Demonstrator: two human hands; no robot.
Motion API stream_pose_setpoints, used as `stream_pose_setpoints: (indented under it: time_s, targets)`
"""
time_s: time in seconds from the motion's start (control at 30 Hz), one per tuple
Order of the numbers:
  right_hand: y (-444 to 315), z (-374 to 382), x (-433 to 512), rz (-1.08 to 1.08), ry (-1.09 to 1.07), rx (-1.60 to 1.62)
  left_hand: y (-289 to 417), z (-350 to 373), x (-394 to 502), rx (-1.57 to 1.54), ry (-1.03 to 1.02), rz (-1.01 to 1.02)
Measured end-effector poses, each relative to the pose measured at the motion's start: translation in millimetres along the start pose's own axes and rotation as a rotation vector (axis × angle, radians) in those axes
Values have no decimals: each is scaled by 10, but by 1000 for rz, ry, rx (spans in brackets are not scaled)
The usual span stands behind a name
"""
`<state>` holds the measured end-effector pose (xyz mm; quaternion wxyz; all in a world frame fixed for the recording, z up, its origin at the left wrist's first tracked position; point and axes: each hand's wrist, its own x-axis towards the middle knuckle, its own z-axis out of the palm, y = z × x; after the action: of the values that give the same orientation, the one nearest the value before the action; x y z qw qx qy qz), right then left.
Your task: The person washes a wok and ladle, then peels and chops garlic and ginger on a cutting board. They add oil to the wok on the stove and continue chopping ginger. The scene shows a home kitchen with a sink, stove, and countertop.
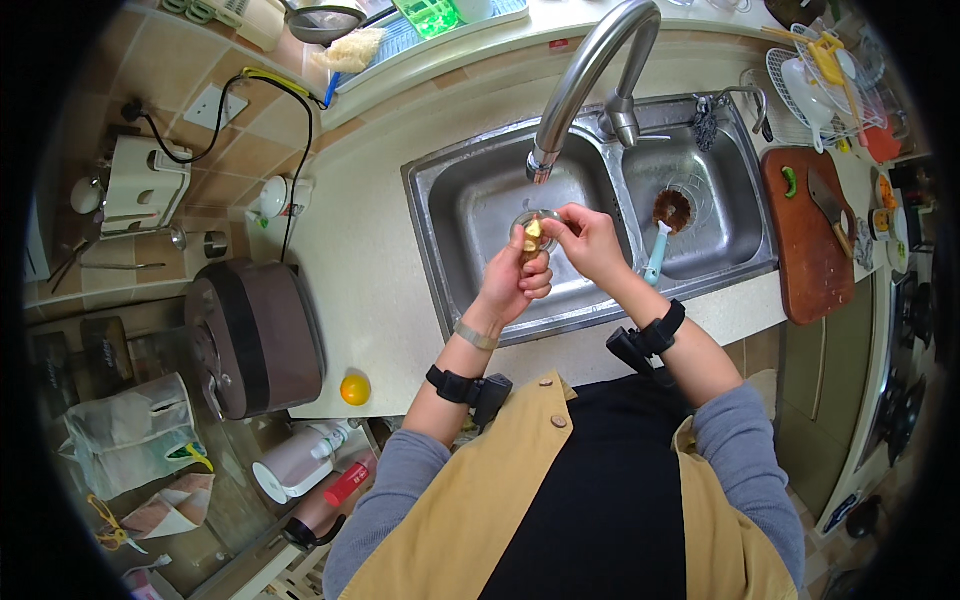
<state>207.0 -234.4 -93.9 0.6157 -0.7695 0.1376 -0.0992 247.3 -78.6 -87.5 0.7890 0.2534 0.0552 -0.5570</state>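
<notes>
Over the left basin of the stainless steel sink point(480, 202), my left hand point(517, 279) grips a partly peeled piece of ginger root point(532, 236), its pale yellow flesh showing at the top. Close beside it on the right, my right hand point(589, 238) has its thumb and forefinger pinched near the ginger's upper end; whether they hold something small cannot be told. Just behind the fingers is the rim of a round, clear or metal item, mostly hidden. The faucet point(574, 82) arches above both hands, and no water is seen running.
A teal-handled brush point(656, 255) rests in the right basin. To its right, a wooden cutting board point(810, 247) bears a knife point(829, 206) and a green pepper point(789, 182). On the left stand a rice cooker point(255, 337) and an orange point(355, 390) near the counter's edge.
</notes>
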Motion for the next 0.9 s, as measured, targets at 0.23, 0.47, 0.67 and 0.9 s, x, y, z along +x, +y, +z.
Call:
stream_pose_setpoints:
  time_s: [0.23, 0.47, 0.67, 0.9]
  targets:
    - [37, 17, 65, -46, 39, 124, -23, 105, -8, 549, 245, 95]
    - [19, 23, 16, 14, -82, 343, 56, 113, -6, 728, 239, 104]
    - [0, -46, 29, 24, -55, 56, 53, 165, -74, 606, 164, 87]
    - [-49, 83, -61, 16, -23, 222, -13, 135, -5, 682, 299, 266]
